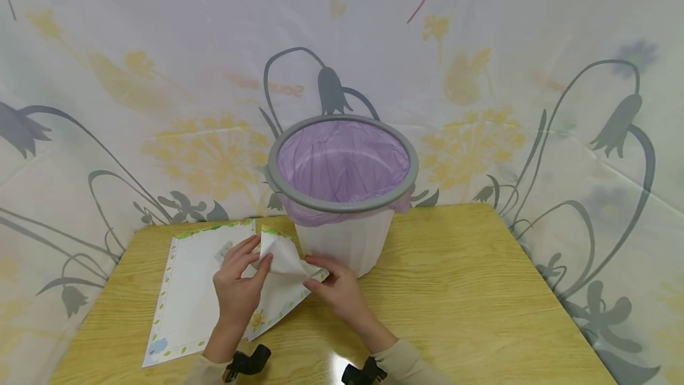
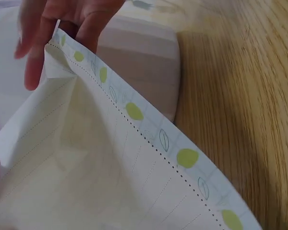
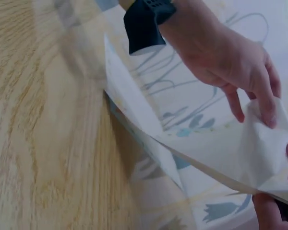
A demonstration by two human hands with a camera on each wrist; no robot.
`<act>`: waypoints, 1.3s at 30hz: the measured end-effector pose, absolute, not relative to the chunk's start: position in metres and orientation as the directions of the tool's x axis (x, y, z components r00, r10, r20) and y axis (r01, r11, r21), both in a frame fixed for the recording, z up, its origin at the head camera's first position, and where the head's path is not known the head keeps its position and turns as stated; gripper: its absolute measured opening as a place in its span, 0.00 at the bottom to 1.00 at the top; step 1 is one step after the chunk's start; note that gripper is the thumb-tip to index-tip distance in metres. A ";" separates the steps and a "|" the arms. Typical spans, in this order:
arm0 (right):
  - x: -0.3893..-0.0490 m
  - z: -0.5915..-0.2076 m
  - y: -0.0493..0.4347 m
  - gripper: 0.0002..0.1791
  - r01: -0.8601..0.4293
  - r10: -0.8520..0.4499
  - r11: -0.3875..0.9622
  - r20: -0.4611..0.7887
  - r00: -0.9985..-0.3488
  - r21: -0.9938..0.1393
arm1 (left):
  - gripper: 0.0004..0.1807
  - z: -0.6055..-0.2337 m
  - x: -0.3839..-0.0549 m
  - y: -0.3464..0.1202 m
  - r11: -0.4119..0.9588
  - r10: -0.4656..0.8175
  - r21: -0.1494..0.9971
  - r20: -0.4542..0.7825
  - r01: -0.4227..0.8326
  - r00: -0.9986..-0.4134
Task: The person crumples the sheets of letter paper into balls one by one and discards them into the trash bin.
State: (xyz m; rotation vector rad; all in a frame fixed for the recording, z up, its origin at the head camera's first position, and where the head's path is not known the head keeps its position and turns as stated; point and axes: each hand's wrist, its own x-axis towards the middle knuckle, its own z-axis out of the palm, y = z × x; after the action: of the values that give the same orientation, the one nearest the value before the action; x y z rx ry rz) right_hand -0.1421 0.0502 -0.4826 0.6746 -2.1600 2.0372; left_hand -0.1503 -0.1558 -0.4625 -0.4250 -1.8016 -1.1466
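In the head view, black wrist mounts (image 1: 251,362) sit at 6 o'clock; beyond them, the left hand (image 1: 238,284) pinches the folded upper part of a printed sheet (image 1: 278,293) between thumb and fingers; the right hand (image 1: 342,296) pinches the same sheet at its right edge; the left wrist view alone resolves dotted ruling lines on the sheet, with the right hand's pinch at 11 o'clock; the right wrist view alone shows the sheet's bowed edge in near profile.

The held sheet lies at 3 o'clock from the left hand and at 10 o'clock from the right hand; a second sheet (image 1: 187,296) lies flat on the worktop (image 1: 459,290), at 9 o'clock from the left hand; a white bin (image 1: 342,239), lined with a purple bag (image 1: 342,162), stands upright at 12 o'clock from the right hand; a flower-patterned backdrop (image 1: 491,28) hangs behind.
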 end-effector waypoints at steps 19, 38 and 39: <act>-0.139 -0.488 0.034 0.13 -0.677 -0.120 0.338 0.684 -0.720 -0.653 | 0.13 -0.468 -0.152 -0.150 0.583 0.021 0.347 0.897 0.735 -0.441; -0.147 -0.491 0.044 0.20 -0.817 -0.019 0.280 0.848 -0.529 -0.504 | 0.24 -0.461 -0.153 -0.152 0.439 0.143 0.345 0.885 0.830 -0.443; -0.147 -0.492 0.044 0.20 -0.806 0.003 0.261 0.836 -0.549 -0.531 | 0.25 -0.462 -0.153 -0.151 0.431 0.140 0.335 0.892 0.838 -0.429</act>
State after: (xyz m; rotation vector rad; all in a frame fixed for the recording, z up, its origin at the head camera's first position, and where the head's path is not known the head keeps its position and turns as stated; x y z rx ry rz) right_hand -0.1472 0.0436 -0.4916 0.7345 -1.7852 1.3692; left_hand -0.1531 -0.1508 -0.4618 -0.8344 -1.8442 -1.0468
